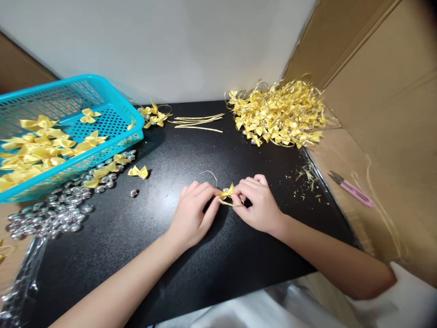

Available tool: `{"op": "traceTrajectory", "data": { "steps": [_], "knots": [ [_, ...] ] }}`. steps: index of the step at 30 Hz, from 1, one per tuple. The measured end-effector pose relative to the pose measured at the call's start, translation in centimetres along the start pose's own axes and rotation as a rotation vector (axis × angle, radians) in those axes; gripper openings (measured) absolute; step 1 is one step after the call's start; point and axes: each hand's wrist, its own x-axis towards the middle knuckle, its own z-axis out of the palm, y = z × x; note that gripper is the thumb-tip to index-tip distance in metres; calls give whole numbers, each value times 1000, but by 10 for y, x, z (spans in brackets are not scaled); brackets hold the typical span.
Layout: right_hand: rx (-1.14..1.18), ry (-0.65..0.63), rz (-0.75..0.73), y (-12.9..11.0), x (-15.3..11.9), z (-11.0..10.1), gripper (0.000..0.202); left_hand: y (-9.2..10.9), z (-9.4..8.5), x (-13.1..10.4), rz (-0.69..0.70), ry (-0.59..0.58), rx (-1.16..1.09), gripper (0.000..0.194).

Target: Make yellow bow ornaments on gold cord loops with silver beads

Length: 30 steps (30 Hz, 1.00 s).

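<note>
Between my two hands, just above the black table, is a small yellow ribbon bow (231, 190) with a gold cord (229, 203) looped below it. A silver bead (225, 189) shows beside the bow, partly hidden by it. My left hand (197, 210) pinches the bow's left side and the cord. From the right, my right hand (256, 203) pinches the bow's other side, its fingers curled. A thin cord end curves up behind the left fingertips. Left of my hands lie a loose yellow bow (138, 172) and a single silver bead (134, 193).
A turquoise basket (119, 102) of yellow bows stands at left, beside many silver beads (51, 214). Several gold cords (198, 121) lie at the back. A heap of bows with cords (280, 114) sits back right. Pink-handled snips (353, 189) lie on cardboard, right of cord scraps.
</note>
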Motion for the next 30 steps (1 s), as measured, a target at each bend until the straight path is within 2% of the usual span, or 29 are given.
{"op": "traceTrajectory", "data": {
  "steps": [8,11,14,17,20,30],
  "knots": [
    [3,2,-14,0,0,3,23,1,1,1,-33,80,-93,19],
    [10,6,-15,-1,-1,4,23,1,2,0,-28,192,-55,13],
    [20,23,-18,-2,-1,4,23,2,1,-2,33,301,49,11],
    [24,26,-23,-2,-1,3,24,4,0,-4,84,283,132,9],
    [14,23,-43,-2,-1,1,23,5,0,-3,84,258,119,9],
    [-93,-37,-142,-1,-2,1,24,3,2,-2,-3,159,-20,16]
  ]
}}
